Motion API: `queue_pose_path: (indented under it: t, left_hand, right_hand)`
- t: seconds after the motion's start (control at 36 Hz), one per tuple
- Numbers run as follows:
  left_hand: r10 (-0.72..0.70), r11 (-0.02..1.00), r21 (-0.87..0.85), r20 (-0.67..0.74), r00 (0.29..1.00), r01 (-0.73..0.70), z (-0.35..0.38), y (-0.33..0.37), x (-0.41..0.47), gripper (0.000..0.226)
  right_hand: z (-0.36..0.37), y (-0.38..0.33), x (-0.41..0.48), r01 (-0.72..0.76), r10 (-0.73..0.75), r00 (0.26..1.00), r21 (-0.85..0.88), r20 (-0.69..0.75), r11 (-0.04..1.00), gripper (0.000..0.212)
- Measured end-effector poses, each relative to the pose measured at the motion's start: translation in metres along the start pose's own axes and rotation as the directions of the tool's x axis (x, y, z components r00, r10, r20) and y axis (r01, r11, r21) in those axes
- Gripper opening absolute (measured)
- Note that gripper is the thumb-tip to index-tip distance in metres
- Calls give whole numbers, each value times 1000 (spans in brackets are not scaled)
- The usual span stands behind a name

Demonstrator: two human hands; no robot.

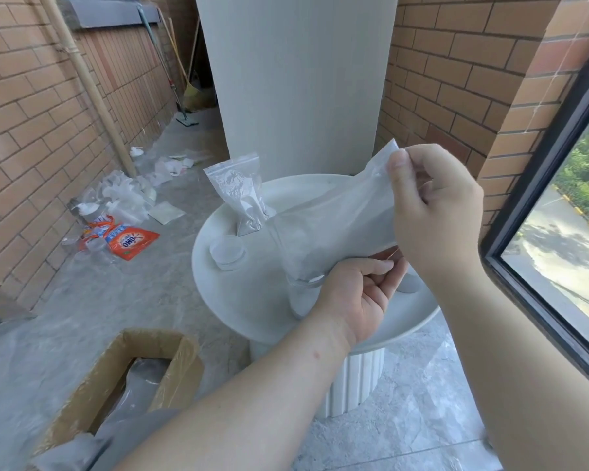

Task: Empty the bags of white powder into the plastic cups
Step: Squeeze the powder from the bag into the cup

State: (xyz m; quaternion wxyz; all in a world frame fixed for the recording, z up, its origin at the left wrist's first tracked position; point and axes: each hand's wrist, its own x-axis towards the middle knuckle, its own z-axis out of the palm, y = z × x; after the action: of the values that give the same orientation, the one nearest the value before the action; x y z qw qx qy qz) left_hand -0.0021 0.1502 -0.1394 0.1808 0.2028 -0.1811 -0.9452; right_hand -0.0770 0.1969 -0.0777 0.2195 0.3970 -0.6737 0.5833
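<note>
The bag (337, 226) is held up over the right side of the round white worktop (252, 304). It is tilted, with its low end down at the mouth of a clear cup (298, 297) that stands on the worktop. White powder shows in the low end. The right hand (436, 205) pinches the bag's high corner. The left hand (354, 294) pinches the bag's bottom edge, just beside the cup and partly hiding it. The two hands are apart, one above the other. On the far left of the worktop a second bag (242, 195) stands up with powder in it. A second cup (227, 253) sits just in front of it. A grey pillar (296, 79) rises behind the worktop. On the floor at the left lie orange packs (130, 241), and nearer is an open box (123, 368). A window (565, 232) is on the right.
</note>
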Motion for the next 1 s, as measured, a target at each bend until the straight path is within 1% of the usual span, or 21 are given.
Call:
queue_pose_path:
  t: [0.08, 0.19, 0.44, 0.56, 0.61, 0.72, 0.81, 0.86, 0.94, 1.0]
  left_hand:
    - [-4, 1000, -7, 5, 1000, 4, 0, 0, -1, 34]
    - [2, 1000, -7, -3, 1000, -2, 0, 0, -1, 31]
    - [9, 1000, 2, -2, 1000, -9, 1, 0, -1, 30]
    - [8, 1000, 5, 3, 1000, -8, 2, 0, -2, 33]
    - [6, 1000, -2, 2, 1000, -6, 2, 0, -1, 36]
    - [8, 1000, 8, 1, 1000, -8, 2, 0, -2, 33]
    - [15, 1000, 20, 1, 1000, -15, 3, 0, -3, 32]
    - [15, 1000, 23, 7, 1000, -15, 3, 0, -3, 35]
    - [9, 1000, 16, 4, 1000, -10, 2, 0, -2, 40]
    - [6, 1000, 20, 1, 1000, -6, 2, 0, -3, 36]
  right_hand:
    - [-1, 1, 1, -3, 3, 1000, -4, -16, 1000, 27]
    - [-1, 2, 2, -37, 37, 999, 22, 8, 999, 29]
    - [0, 1, 0, 44, -44, 998, -16, -49, 999, 27]
    - [-2, 2, 2, 50, -52, 996, -20, -70, 999, 28]
    - [-2, 2, 2, 40, -41, 998, -16, -56, 999, 28]
    - [-1, 3, 1, 66, -69, 995, -40, -76, 997, 28]
    - [0, 2, 1, 74, -76, 995, -25, -66, 997, 28]
    - [0, 2, 0, 93, -96, 991, -41, -95, 995, 27]
    - [0, 3, 0, 100, -103, 992, -33, -77, 994, 27]
    - [0, 4, 0, 105, -109, 989, -43, -98, 993, 27]
